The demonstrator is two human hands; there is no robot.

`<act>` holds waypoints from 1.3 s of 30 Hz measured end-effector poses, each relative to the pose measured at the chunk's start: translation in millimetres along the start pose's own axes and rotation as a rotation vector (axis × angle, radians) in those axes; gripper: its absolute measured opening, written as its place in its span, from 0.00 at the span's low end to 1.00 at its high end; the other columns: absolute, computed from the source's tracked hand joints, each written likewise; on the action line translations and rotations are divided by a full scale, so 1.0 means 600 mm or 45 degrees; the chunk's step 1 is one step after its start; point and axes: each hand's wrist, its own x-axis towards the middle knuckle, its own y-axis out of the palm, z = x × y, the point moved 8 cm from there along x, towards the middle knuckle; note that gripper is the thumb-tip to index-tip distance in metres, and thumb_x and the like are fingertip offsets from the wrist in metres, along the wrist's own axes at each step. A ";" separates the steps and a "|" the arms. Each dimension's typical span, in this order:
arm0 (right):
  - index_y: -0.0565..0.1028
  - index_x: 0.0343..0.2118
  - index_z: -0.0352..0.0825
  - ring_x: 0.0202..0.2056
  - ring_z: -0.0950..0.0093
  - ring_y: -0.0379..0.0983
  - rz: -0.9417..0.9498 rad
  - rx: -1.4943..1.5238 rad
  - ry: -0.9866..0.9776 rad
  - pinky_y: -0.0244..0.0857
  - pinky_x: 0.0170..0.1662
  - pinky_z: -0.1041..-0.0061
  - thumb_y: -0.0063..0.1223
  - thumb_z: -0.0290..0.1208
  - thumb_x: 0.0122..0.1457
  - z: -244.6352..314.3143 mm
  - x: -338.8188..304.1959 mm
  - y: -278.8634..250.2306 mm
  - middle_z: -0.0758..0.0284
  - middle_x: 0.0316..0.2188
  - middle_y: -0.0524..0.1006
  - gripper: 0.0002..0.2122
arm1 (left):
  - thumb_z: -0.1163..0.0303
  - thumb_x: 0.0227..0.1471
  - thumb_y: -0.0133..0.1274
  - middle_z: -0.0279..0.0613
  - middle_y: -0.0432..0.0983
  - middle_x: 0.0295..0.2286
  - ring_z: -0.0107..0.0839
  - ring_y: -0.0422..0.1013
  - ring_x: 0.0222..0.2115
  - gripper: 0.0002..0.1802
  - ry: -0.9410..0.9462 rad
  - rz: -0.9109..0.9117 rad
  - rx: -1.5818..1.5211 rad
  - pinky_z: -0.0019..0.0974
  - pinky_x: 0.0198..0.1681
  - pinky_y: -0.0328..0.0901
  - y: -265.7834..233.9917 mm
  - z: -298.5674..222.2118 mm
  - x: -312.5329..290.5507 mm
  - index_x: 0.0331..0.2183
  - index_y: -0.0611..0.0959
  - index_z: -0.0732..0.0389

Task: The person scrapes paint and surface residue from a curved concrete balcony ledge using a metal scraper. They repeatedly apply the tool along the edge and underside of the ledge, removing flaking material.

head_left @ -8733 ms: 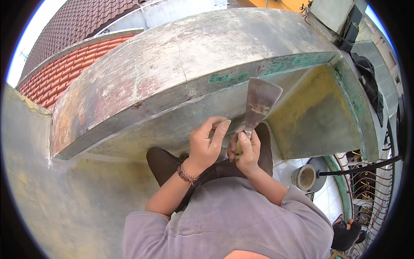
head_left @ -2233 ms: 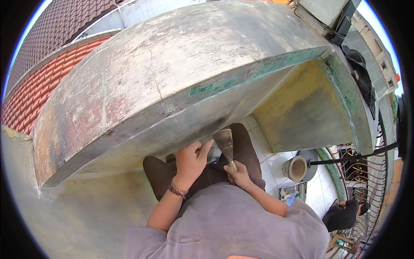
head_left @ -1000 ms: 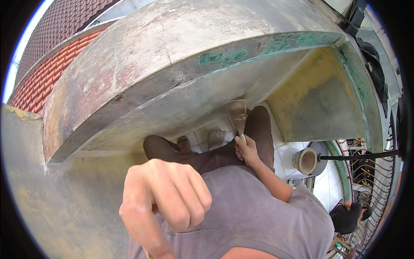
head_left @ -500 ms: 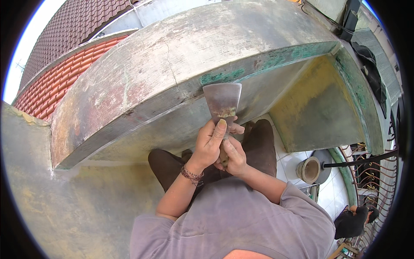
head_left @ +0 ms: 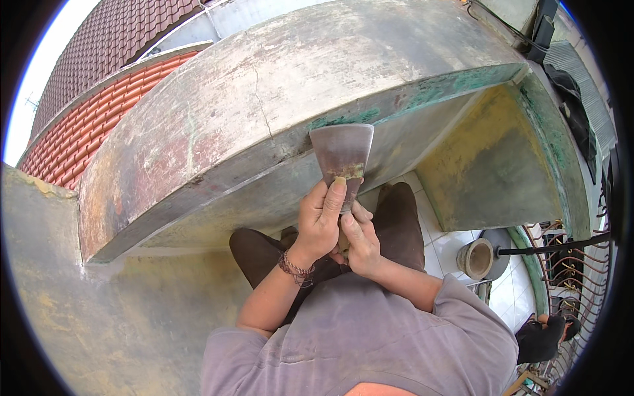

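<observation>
A wide-bladed paint scraper (head_left: pixel 341 150) points away from me, its broad edge against or just in front of the ledge's front face (head_left: pixel 290 140), where green paint patches (head_left: pixel 422 98) show. My left hand (head_left: pixel 319 218) grips it where the blade narrows, thumb pressed flat on the metal. Just below and to the right, my right hand (head_left: pixel 360 244) is closed around the handle, which the fingers mostly hide. A braided bracelet (head_left: pixel 294 267) circles my left wrist.
The ledge's broad, worn top (head_left: pixel 264 86) curves across ahead, with a thin crack. A concrete wall (head_left: pixel 132 317) stands at left. On the white tiled floor (head_left: pixel 505 290) at right sits a round pot (head_left: pixel 475 258), near a curled metal railing (head_left: pixel 581 264).
The scraper's blade has turned slightly and its edge sits a little farther right and higher. Both hands keep their grip; the whole view has shifted slightly.
</observation>
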 end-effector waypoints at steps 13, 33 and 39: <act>0.60 0.51 0.31 0.15 0.83 0.63 0.045 -0.007 0.049 0.53 0.15 0.85 0.31 0.44 0.68 -0.003 -0.015 0.002 0.67 0.24 0.70 0.20 | 0.57 0.65 0.38 0.47 0.77 0.19 0.36 0.76 0.22 0.24 -0.027 0.015 0.106 0.34 0.30 0.70 0.009 -0.010 -0.006 0.41 0.73 0.71; 0.60 0.55 0.29 0.16 0.84 0.63 0.040 0.015 -0.003 0.56 0.15 0.85 0.31 0.40 0.69 0.015 -0.008 0.009 0.69 0.24 0.69 0.20 | 0.58 0.65 0.41 0.43 0.79 0.32 0.25 0.73 0.32 0.21 -0.168 0.023 -0.075 0.29 0.36 0.67 0.011 -0.011 -0.004 0.41 0.76 0.69; 0.61 0.53 0.29 0.16 0.84 0.63 -0.009 0.078 0.072 0.57 0.17 0.85 0.31 0.41 0.69 0.011 -0.019 0.011 0.69 0.22 0.69 0.20 | 0.58 0.66 0.38 0.46 0.78 0.23 0.29 0.74 0.23 0.21 0.051 -0.025 0.155 0.32 0.31 0.70 0.015 -0.034 -0.006 0.41 0.74 0.70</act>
